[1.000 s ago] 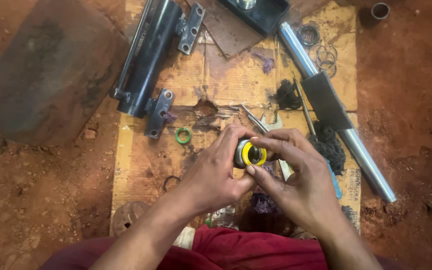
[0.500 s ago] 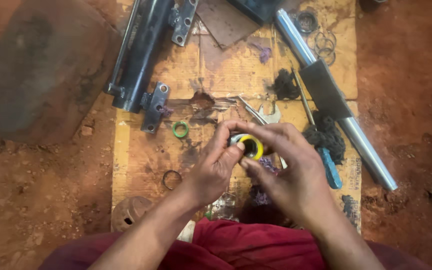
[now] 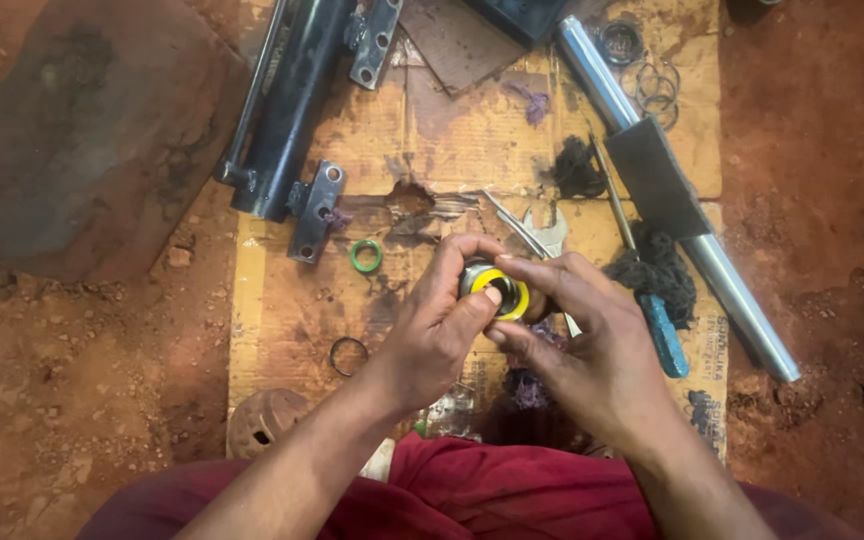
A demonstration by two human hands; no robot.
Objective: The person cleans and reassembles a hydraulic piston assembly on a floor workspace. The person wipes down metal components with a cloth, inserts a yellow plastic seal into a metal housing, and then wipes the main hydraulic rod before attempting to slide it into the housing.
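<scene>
Your left hand (image 3: 432,335) grips a short metal bush (image 3: 492,288) with a yellow seal ring (image 3: 504,292) at its open end, the fingers closed around its body and the thumb pressing on the ring's near edge. Your right hand (image 3: 592,350) is also closed on the same part from the right side, fingertips on the ring's rim. So the part sits between both hands, lifted above the cardboard sheet (image 3: 282,300), about in the middle of the scene. The danger I see is that the ring goes in crooked: if one thumb pushes harder than the other, one side can tilt up, get pinched or jump out. Your fingers look oily, so the bush may slip and fall into the red dirt (image 3: 72,380) at the left, and grit would then stick to the seal. Just left of your hands lies a green ring (image 3: 366,256), and nearer a thin dark ring (image 3: 348,356). To the right are a wrench (image 3: 550,232), a blue-handled tool (image 3: 664,336) and a chrome rod (image 3: 742,310); far left lies a black cylinder (image 3: 287,110).
</scene>
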